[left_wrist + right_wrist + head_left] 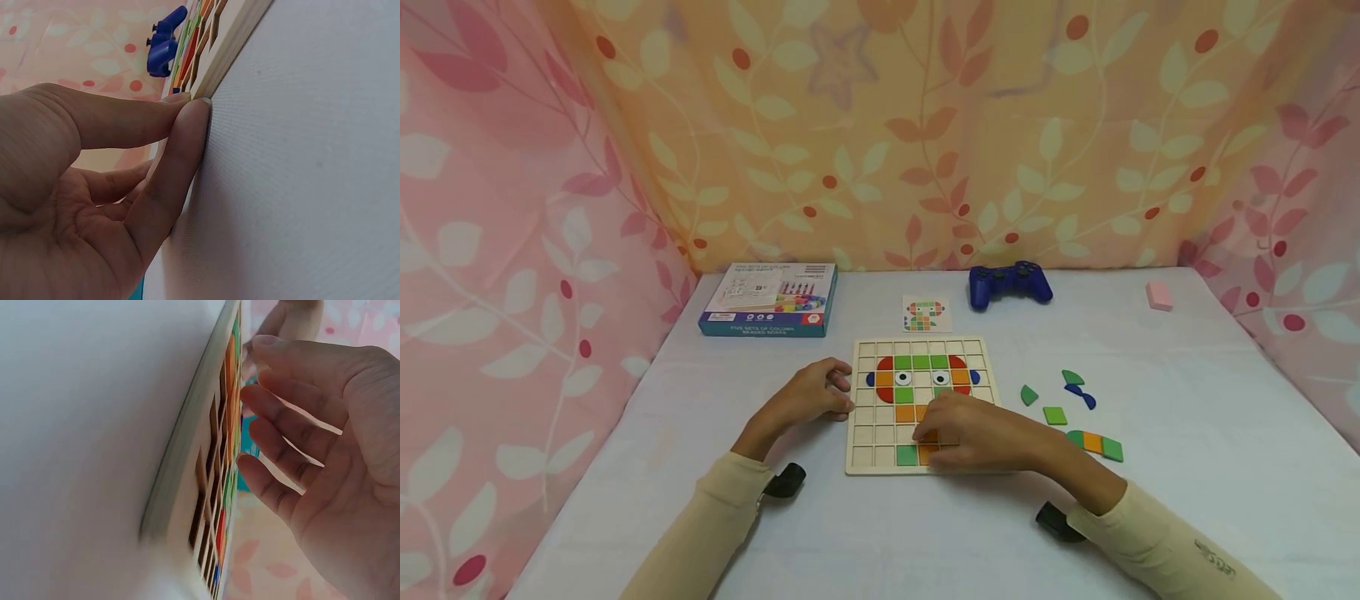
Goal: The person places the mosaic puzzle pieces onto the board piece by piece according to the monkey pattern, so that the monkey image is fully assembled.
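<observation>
A square wooden grid board (862,435) lies on the table, with coloured tiles set in some of its cells. My left hand (812,390) pinches the board's left edge; in the left wrist view the thumb and a finger (181,134) meet at its side. Over the lower right part of the board is my right hand (973,432), its fingertips at an orange tile (928,455). In the right wrist view those fingers (294,428) are loosely bent with nothing gripped between them. The palm hides several cells. A green tile (907,455) sits in the bottom row.
Loose pieces lie right of the board: a green square (1055,415), green quarter-rounds (1028,395), blue half-rounds (1080,394) and a green-orange row (1093,443). Behind stand a pattern card (927,314), a blue game controller (1011,284), a box (769,300) and a pink block (1159,296).
</observation>
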Demonstrator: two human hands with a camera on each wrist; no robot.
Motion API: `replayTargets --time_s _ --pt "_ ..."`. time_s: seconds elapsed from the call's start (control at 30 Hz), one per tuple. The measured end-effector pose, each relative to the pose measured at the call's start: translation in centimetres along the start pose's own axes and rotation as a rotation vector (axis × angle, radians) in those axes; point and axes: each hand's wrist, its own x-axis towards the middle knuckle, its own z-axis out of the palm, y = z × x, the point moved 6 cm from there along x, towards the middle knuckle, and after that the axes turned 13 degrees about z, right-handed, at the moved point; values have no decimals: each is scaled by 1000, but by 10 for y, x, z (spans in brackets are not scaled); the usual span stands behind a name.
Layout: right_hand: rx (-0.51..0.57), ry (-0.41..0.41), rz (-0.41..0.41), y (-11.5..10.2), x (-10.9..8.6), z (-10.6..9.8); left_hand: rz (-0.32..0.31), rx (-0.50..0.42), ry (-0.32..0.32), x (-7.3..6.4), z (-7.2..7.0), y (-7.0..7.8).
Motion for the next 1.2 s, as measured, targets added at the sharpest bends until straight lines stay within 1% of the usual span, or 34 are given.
replayTargets --time_s 0.23,0.4,0.6,0.7,0.87,1.0,1.1,1.2 --pt "29 56 61 31 -25 -13 -4 -2 4 0 1 -1" --pt "57 101 125 53 -44 -23 -9 -9 3 -1 1 -2" --pt "93 128 207 79 -68 -33 -6 -7 8 -1 -1 -2" --pt "101 150 218 93 -80 -38 -5 -11 8 -1 -1 -2" --pt "113 208 242 116 -100 -45 -11 -15 7 -1 0 -1" --pt "115 235 316 131 -115 -51 -1 -11 2 -2 0 -1" --pt "105 234 375 140 -124 -53 16 -5 -4 -1 0 0" --pt "98 231 413 147 -132 -55 29 1 -12 0 0 1"
